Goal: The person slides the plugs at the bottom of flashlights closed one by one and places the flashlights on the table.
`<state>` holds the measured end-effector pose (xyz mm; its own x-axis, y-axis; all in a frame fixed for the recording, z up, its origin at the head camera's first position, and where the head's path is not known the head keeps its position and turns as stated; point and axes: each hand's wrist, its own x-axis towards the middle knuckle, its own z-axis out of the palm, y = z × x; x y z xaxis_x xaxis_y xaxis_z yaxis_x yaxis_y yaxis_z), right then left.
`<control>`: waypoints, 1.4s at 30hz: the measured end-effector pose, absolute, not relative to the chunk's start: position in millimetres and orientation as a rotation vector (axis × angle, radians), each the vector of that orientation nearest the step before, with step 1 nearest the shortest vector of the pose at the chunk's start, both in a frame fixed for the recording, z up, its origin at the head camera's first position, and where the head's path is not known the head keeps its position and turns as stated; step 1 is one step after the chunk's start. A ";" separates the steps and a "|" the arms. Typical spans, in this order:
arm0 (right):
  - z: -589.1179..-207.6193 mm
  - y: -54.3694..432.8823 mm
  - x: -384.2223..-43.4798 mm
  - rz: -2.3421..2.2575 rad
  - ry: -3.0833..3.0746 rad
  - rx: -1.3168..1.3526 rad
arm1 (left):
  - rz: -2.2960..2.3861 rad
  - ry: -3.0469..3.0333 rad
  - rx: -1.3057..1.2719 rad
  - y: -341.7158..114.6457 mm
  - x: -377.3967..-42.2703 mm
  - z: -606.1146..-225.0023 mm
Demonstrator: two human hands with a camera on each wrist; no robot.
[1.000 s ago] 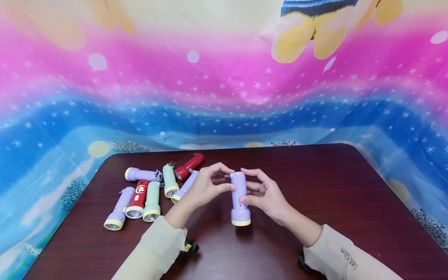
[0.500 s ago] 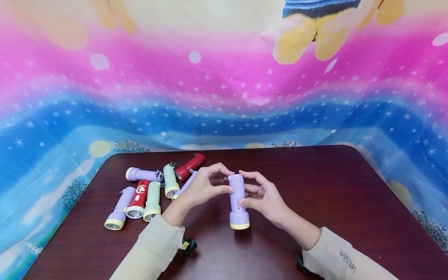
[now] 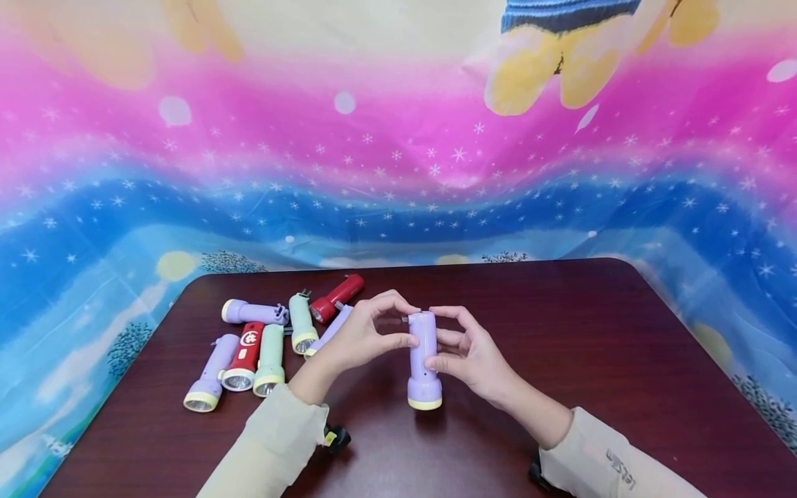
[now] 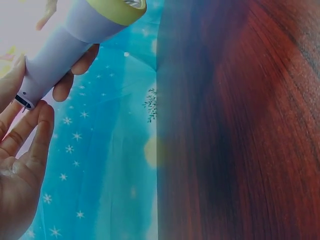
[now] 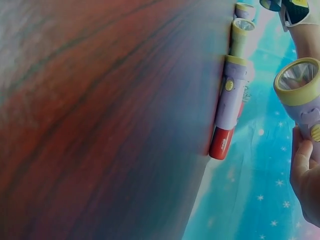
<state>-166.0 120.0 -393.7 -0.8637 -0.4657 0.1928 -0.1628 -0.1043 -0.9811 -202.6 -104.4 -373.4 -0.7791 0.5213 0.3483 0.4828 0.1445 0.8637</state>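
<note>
Between both hands, in the head view, a lilac flashlight with a pale yellow head ring is held lens down over the table. My left hand pinches it near the tail end, beside the metal plug prongs. On the other side my right hand grips the barrel, thumb on the front. The left wrist view shows the flashlight with fingertips at its tail. From the right wrist view, the flashlight's reflector and yellow switch are visible.
Several other flashlights lie to the left: lilac, red with a white pattern, green, another green, another lilac, and plain red. One more lilac flashlight is partly behind my left wrist. A printed curtain borders the dark table.
The flashlight has come slightly lower and nearer in the head view, with both hands still holding it. Otherwise the grip looks much the same.
</note>
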 end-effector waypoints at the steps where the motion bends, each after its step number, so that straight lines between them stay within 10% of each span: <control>1: -393.6 119.7 -166.2 -2.073 1.949 -0.692 | 1.752 2.354 1.031 -104.5 -202.5 -373.3; 42: -392.0 129.3 -170.9 -2.048 2.001 -0.653 | 1.626 2.443 1.104 -103.5 -202.3 -377.6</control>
